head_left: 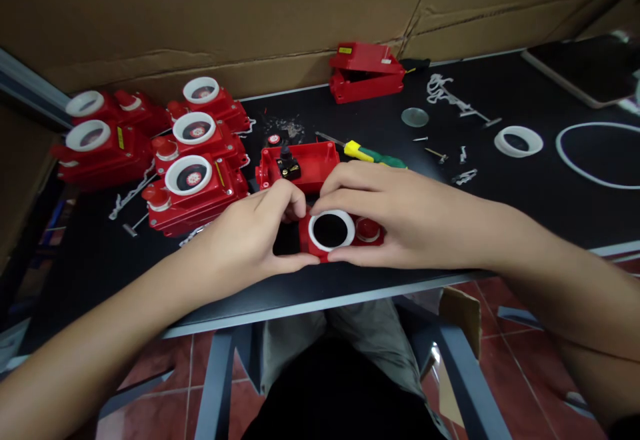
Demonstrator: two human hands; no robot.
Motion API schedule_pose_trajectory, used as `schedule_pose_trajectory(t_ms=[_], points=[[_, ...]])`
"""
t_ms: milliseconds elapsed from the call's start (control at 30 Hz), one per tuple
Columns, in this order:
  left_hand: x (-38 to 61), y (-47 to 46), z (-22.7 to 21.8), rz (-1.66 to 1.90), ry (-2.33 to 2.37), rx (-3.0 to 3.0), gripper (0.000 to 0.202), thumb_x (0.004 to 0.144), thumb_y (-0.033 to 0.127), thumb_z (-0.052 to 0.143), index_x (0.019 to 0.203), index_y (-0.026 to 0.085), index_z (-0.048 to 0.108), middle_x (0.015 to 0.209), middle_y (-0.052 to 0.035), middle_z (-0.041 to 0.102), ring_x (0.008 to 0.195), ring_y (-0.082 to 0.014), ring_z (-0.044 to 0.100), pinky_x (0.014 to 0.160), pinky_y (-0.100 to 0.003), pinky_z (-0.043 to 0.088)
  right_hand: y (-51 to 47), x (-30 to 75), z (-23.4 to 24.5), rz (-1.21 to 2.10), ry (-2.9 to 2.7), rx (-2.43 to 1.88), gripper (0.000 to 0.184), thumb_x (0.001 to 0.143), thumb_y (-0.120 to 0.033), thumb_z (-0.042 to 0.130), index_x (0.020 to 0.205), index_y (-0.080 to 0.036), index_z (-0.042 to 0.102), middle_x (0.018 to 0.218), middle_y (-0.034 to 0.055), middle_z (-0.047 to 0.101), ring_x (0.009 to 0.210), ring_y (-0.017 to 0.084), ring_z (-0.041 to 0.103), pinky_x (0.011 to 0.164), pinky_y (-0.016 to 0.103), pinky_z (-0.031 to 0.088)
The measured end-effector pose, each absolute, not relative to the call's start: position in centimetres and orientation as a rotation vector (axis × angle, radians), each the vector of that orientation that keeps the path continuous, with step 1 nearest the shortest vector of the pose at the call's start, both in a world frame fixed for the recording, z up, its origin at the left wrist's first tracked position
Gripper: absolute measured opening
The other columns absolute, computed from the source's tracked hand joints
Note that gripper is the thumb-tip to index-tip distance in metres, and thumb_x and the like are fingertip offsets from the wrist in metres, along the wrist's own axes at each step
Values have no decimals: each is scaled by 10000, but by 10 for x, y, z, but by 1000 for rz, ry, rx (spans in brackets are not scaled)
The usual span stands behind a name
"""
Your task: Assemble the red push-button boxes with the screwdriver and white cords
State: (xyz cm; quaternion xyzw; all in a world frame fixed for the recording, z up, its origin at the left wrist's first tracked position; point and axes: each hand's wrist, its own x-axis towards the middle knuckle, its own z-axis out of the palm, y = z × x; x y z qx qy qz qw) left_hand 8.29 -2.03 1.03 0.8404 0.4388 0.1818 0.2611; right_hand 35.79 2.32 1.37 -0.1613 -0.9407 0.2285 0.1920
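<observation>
Left hand (255,233): fingers curled in. The thumb lies along the near edge of the red cover (305,239) and the bent forefinger presses on its far left corner. It is closed in a grip on that cover.
Right hand (400,220): fingers stretched flat and close together over the far edge of the same cover, thumb tucked under the near edge. The cover is pinched between them.
Red cover: held between the two hands, face up, just above the near edge of the black table (500,193).
White ring (331,212): seated in the cover face directly between the two thumbs, with a dark opening inside it.
Red button (369,229): on the cover, just beside the ring, under the right hand's fingers.
Open red base (310,167): just beyond the fingertips of both hands, hollow side up, with a small black switch (289,168) inside.
Screwdriver (373,154): yellow-and-green handle, lying just beyond the right hand's knuckles.
Assembled red units (200,190): a cluster beyond and outward of the left hand, each with a white ring. The nearest is close to the left wrist.
Red box (367,80): well beyond the right hand, lid raised, against the cardboard wall (250,13).
Loose white ring (519,141): well outward of the right forearm.
White gasket loop (595,177): further outward still.
Small screws (435,153): scattered beyond the right wrist.
</observation>
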Motion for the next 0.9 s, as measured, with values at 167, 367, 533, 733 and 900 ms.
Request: schedule_pose_trajectory(t_ms=[167,367,533,733,900], points=[[83,-20,11,481,1190,2252,468,878,394,920,1128,265,547,1125,-10,753,980,-236,786,853,-329,603,24,356,7,461,-2665,-572,582,989,-671,811,1257,-156,764,1192,159,714,1049,309,687,848,439,558],[85,-20,12,465,1225,2248,459,880,421,908,1119,269,547,1104,-5,749,918,-229,778,833,-332,607,23,361,14,729,-2641,-369,325,1004,-174,693,1324,-216,728,1442,145,704,1298,282,688,1099,453,566],[85,-20,11,485,1200,2246,474,877,414,920,1120,264,542,1113,-6,755,953,-231,786,841,-324,598,24,358,11,470,-2654,-553,430,1038,-543,801,1227,-158,758,1159,137,719,1011,284,699,831,417,563],[84,-20,13,466,1216,2239,474,876,418,924,1114,265,544,1112,2,748,927,-222,774,836,-320,592,23,359,15,716,-2645,-405,310,1042,-258,734,1345,-198,713,1428,153,705,1303,291,691,1098,448,576],[85,-20,14,446,1242,2229,466,873,440,908,1104,268,541,1111,-8,749,959,-243,783,855,-335,603,23,358,13,576,-2656,-516,494,1020,-490,815,1382,-176,697,1333,183,708,1188,332,692,986,489,595]])
